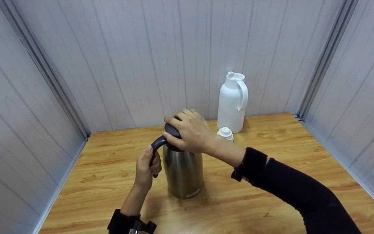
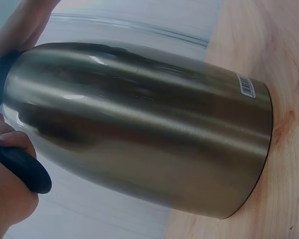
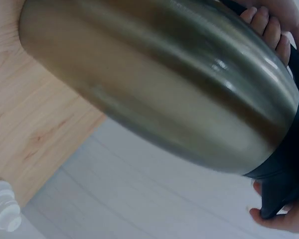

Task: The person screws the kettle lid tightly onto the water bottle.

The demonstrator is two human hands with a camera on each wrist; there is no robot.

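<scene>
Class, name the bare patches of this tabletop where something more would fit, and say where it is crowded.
Bare: table right of the steel flask, and the near left corner. Crowded: the back, around the white jug and stopper.

Right arm: long black sleeve [image 1: 304,191], close-fitting, ending in a snug cuff above the wrist. Left forearm: bare, with a black band [image 1: 122,222] near the elbow carrying a dark clip or mount with metal parts. Both hands ungloved.
</scene>
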